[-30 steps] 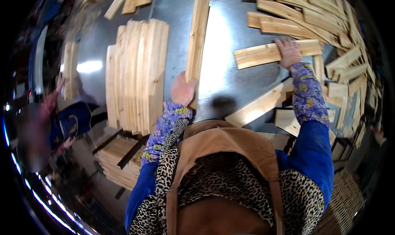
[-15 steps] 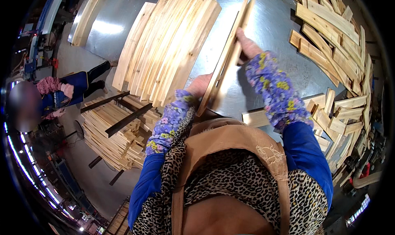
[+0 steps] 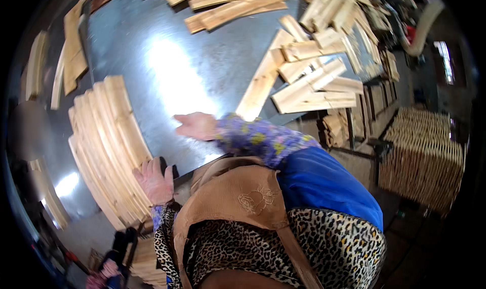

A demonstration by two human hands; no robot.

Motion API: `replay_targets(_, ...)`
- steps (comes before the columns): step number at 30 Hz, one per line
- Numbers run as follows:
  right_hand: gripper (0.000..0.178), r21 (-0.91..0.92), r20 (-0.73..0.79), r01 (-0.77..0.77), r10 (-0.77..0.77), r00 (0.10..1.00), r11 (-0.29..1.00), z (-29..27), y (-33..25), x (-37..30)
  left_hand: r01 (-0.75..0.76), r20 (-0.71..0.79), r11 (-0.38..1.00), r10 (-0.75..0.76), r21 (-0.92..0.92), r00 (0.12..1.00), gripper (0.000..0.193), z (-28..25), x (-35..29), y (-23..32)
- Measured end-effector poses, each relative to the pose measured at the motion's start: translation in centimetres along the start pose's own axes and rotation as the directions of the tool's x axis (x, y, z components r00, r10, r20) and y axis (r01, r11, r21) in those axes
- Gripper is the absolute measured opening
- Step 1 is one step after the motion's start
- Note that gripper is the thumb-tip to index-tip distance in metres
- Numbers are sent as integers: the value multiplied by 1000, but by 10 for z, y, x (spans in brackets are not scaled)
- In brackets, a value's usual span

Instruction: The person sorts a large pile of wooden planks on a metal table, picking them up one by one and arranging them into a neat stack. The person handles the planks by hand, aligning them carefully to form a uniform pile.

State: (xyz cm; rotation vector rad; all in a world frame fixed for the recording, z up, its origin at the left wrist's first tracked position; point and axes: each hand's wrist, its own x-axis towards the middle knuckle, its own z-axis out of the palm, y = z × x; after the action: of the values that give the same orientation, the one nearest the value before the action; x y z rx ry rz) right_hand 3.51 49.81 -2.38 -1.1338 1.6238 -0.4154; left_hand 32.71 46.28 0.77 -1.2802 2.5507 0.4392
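L hand (image 3: 154, 181) lay spread, clasping nothing, agst wooden plank row (image 3: 107, 149) to its left; R hand (image 3: 196, 125) hung loosely open, empty, w/ counter (image 3: 121, 51) below. Uneven L push could've skewed planks, prob.

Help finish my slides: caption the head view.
Left hand against a row of wooden boards, empty right hand over shiny table.
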Motion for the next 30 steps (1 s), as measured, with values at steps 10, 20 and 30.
replay_targets(10, 78, -152, -796, -841, 440, 416, 520, -178, 334, -333, -430, -26, 869, 438, -246, 899, 82, 11, 99, 250)
replay_targets(20, 65, -644, -449, -346, 29, 893, 683, -262, 393, -346, -245, -3, 955, 248, -168, 969, 89, 33, 140, 298)
replay_targets(30, 43, -451, -252, 119, -254, 934, 885, -243, 224, -55, 333, 335, -34, -101, -942, 937, 82, 4, 90, 244)
